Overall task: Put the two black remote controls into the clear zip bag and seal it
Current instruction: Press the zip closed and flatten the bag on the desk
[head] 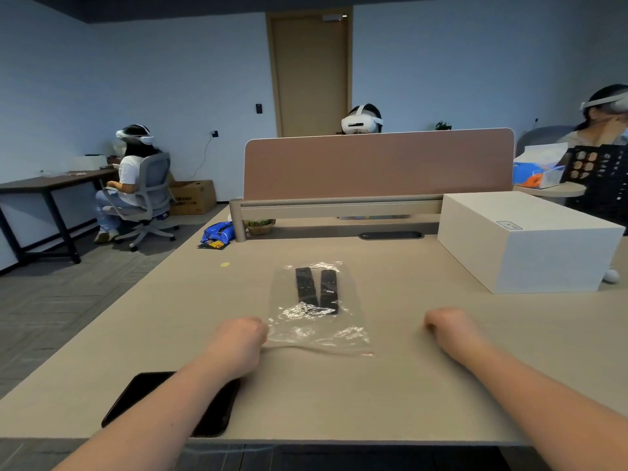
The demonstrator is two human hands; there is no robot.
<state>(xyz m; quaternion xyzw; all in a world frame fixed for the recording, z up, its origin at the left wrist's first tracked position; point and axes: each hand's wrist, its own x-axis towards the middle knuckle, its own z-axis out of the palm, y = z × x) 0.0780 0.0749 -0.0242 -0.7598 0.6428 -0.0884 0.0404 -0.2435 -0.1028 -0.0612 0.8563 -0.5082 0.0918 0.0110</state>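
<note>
A clear zip bag point(317, 329) lies flat on the beige desk point(390, 375) in front of me. Inside it two black remote controls lie side by side, the left remote point(304, 286) and the right remote point(329, 291), pointing away from me. My left hand point(238, 341) is curled into a fist and touches the bag's near left corner; I cannot tell whether it pinches the plastic. My right hand point(450, 329) is a closed fist resting on the desk, apart from the bag, to its right, holding nothing.
A black phone point(142, 396) lies under my left forearm near the desk's front edge. A large white box point(523, 243) stands at the right. A pink divider panel point(377, 164) closes the desk's far side. A blue packet point(217, 232) lies at the far left. Other people with headsets sit around.
</note>
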